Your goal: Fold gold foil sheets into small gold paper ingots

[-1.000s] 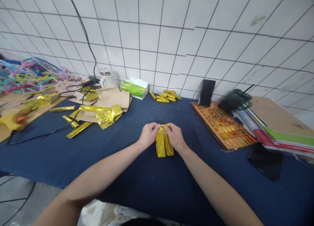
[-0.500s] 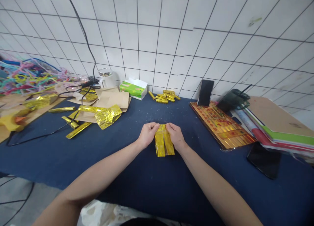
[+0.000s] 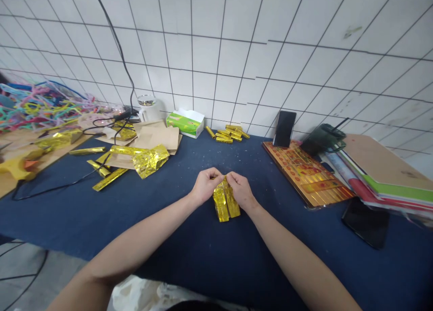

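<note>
A shiny gold foil paper piece [image 3: 226, 203], split by a slit down its middle, hangs between my two hands over the blue table cover. My left hand [image 3: 205, 185] pinches its upper left corner between thumb and fingers. At the upper right, my right hand [image 3: 241, 190] grips it the same way, the two thumbs nearly touching. The fingers hide the foil's top edge. Small gold rolls [image 3: 232, 133] lie in a pile by the wall, straight beyond my hands.
To the left lie crumpled gold foil [image 3: 151, 161], brown paper [image 3: 158, 137], longer gold rolls [image 3: 110, 179], a yellow glue gun [image 3: 16, 166] and its cable. A green tissue pack [image 3: 185, 123] and white mug [image 3: 148, 109] stand behind. At right are a propped phone [image 3: 284, 128], red-gold packet [image 3: 307, 178] and folders [image 3: 389, 166].
Both hands have drawn closer together, and the foil's top edge has bunched between them. Its lower end has shifted slightly toward me.
</note>
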### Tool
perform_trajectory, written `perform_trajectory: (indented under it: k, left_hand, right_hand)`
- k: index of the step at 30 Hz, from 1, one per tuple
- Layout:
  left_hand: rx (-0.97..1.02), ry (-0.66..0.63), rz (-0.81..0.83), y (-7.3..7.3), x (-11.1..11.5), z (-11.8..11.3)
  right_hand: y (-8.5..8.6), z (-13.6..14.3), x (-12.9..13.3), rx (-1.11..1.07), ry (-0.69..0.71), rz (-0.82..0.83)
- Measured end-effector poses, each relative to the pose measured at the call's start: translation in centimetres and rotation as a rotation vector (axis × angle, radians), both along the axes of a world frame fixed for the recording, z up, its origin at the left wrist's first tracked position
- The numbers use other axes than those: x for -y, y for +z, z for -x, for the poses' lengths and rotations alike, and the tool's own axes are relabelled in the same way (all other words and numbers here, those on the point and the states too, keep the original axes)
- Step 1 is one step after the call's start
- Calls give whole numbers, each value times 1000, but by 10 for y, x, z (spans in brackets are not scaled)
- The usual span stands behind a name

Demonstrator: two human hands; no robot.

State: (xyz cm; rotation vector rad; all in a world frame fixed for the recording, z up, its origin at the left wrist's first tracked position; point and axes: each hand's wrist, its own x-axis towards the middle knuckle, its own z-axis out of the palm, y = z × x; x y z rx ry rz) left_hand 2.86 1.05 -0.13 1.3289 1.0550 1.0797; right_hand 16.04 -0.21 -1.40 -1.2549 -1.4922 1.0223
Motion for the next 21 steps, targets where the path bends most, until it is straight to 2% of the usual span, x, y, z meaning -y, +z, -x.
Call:
perform_trajectory:
  k: [6,14,21]
  left_hand:
    - [-37,-7,-21,0,-2,1]
    - [-32,-48,19,-3,-2,1]
    - [-32,-37,50,-2,-5,6]
  right_hand:
    - [2,0,-1,57,3,-60]
    - [-6,0,-3,-57,-43,-4]
    - [-9,-2,-6,-63,-144,-7]
